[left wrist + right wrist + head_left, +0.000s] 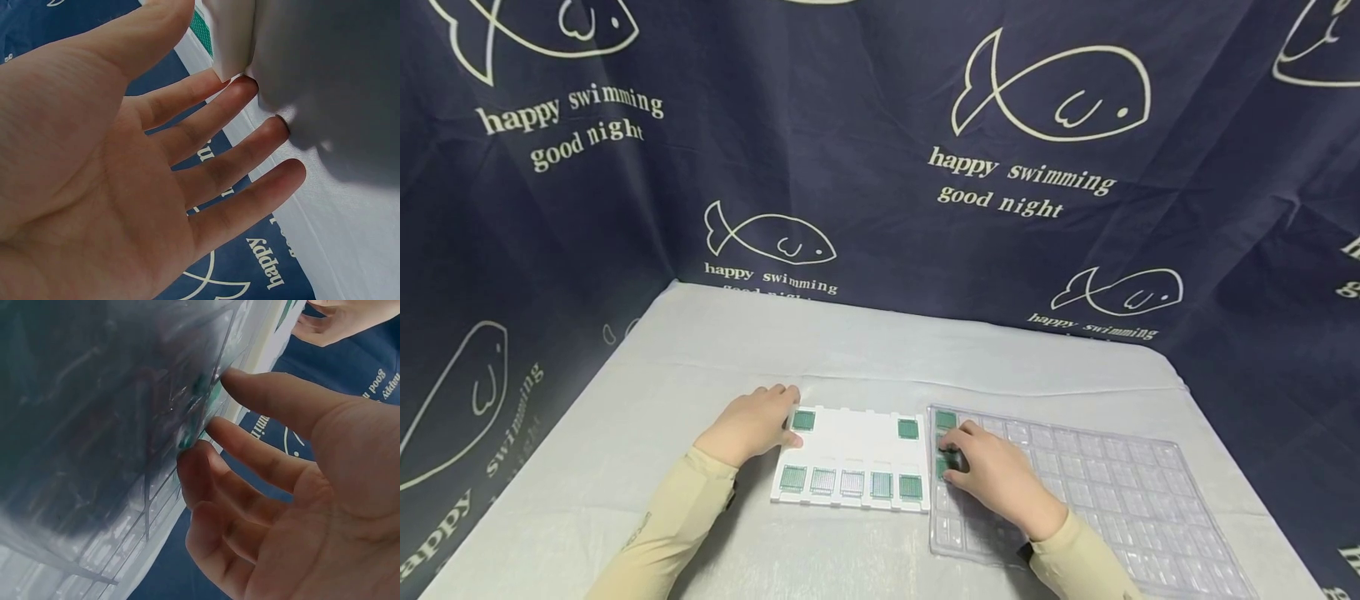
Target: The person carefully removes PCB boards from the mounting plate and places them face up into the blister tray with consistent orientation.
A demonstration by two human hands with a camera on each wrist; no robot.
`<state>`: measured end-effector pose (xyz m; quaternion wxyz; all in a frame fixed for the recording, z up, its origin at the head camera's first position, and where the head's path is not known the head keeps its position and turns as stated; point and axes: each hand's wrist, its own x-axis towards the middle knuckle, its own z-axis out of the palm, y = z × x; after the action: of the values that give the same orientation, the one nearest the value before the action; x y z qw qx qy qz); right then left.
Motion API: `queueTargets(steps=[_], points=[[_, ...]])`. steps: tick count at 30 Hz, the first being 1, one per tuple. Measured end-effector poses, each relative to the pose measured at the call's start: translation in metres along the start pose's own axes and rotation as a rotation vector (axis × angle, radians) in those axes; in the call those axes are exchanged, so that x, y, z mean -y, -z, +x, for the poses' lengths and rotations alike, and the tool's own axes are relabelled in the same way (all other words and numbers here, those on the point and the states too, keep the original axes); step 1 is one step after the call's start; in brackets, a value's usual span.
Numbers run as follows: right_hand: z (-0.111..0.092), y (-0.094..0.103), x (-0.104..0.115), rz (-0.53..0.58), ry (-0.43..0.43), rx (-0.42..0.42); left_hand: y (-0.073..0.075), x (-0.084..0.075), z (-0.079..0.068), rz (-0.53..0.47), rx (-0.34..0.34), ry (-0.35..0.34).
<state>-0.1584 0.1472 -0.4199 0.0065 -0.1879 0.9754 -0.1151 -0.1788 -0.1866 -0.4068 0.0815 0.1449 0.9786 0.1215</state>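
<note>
A white tray (857,437) holds several small green perforated circuit boards (823,481), a row along its near side and one in each far corner. My left hand (756,423) is at the tray's left edge, thumb and index finger touching it, the other fingers stretched out straight in the left wrist view. Right of it lies a clear plastic compartment tray (1120,475). There my right hand (1000,475) pinches a green circuit board (214,400) between thumb and index finger in the left column. Its fingers partly hide that board. Another green board (946,419) lies in the far-left pocket.
Both trays lie side by side, nearly touching, on a white-covered table (865,342). Dark blue curtains (880,150) with fish drawings and lettering hang behind and at both sides of the table.
</note>
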Motion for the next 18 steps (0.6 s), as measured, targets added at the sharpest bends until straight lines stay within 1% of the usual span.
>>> queueTargets(steps=[18], points=[[0.0019, 0.0003, -0.0024, 0.01, -0.016, 0.006, 0.0011, -0.0012, -0.0001, 0.004, 0.001, -0.002]])
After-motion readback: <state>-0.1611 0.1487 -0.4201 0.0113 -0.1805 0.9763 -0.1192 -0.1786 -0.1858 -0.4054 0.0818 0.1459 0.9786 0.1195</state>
